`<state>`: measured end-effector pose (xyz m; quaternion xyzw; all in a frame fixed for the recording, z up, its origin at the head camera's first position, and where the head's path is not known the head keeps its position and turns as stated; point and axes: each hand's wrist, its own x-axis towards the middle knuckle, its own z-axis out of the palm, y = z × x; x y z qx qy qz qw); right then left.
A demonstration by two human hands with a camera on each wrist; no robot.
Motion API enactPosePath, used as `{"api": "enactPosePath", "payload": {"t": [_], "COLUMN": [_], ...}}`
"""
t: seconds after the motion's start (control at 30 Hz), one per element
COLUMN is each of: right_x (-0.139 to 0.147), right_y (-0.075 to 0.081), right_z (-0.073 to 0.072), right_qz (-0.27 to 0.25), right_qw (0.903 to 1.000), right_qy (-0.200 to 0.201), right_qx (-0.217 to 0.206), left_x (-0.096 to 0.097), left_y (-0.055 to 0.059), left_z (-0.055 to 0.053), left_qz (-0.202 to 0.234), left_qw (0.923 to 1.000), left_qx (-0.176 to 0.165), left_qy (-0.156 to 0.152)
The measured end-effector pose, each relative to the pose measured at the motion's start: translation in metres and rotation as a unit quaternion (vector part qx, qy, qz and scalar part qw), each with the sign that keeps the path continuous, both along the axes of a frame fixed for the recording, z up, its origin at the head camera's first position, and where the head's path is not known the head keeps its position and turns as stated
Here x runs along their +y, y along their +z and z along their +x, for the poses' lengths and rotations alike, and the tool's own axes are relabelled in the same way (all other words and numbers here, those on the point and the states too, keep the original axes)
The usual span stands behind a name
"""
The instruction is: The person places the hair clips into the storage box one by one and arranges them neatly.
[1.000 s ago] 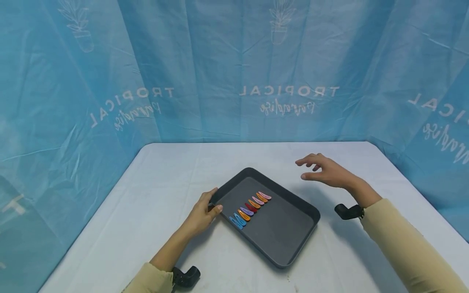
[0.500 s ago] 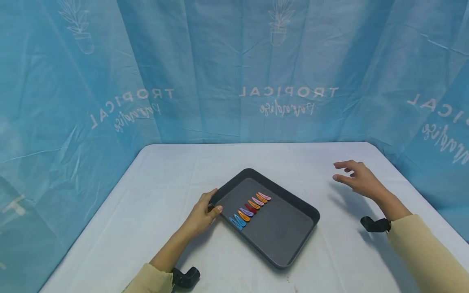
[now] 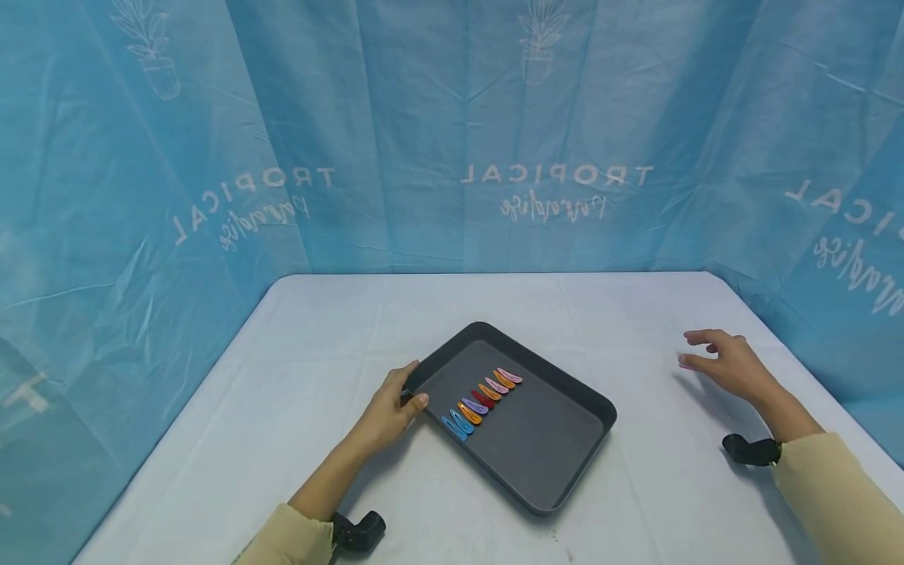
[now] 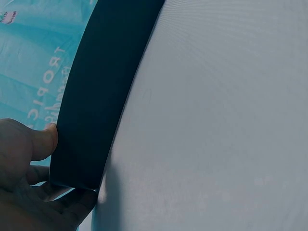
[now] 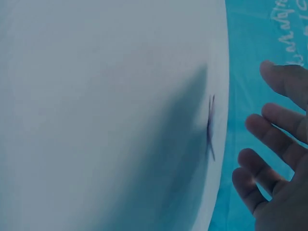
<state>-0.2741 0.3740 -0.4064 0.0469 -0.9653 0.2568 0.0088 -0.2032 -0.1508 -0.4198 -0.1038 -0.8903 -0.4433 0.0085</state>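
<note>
A dark grey baking tray [image 3: 544, 439] lies turned at an angle on the table. In it, several snap hair clips [image 3: 474, 404], blue, orange, purple, red and pink, form a slanting row near the left side. My left hand [image 3: 387, 412] grips the tray's left corner, thumb at the rim; the left wrist view shows the tray's outer wall [image 4: 96, 106] beside the thumb. Far to the right, my right hand [image 3: 730, 367] hovers low with thumb and fingers apart, holding nothing. Below it on the table is a thin purplish hair clip [image 5: 211, 127], seen edge-on in the right wrist view.
A white cloth covers the table [image 3: 304, 377]. Blue printed curtains [image 3: 424, 141] hang along the back and both sides. A black camera mount [image 3: 750, 450] is on the right wrist, and another black mount [image 3: 359, 534] on the left.
My right hand has moved from beyond the tray's right side out toward the table's right edge, lowering a little. The left hand, tray and row of clips have stayed in place.
</note>
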Motion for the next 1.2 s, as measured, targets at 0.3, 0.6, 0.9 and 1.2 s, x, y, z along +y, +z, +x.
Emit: {"api": "enactPosePath", "payload": {"t": [0.3,0.6,0.9,1.2], "right_x": [0.015,0.015,0.009,0.006], "right_y": [-0.010,-0.012,-0.011,-0.011], "right_z": [0.012,0.018,0.025,0.027], "right_qz": [0.017,0.020,0.014,0.018], "right_qw": [0.9990,0.9991,0.9992,0.9994], "right_qy": [-0.015,-0.010,-0.007,-0.002], "right_qx": [-0.039,-0.037,-0.036,-0.028], "left_x": [0.000,0.000,0.001,0.001], "left_y": [-0.001,-0.001,-0.001,0.000], "left_z": [0.000,-0.001,-0.001,-0.001], "left_qz": [0.001,0.002,0.000,0.003], "left_qw": [1.0000,1.0000,1.0000,1.0000], "left_qx": [0.000,0.000,0.000,-0.003], "left_qy": [0.002,0.001,0.004,0.006]}}
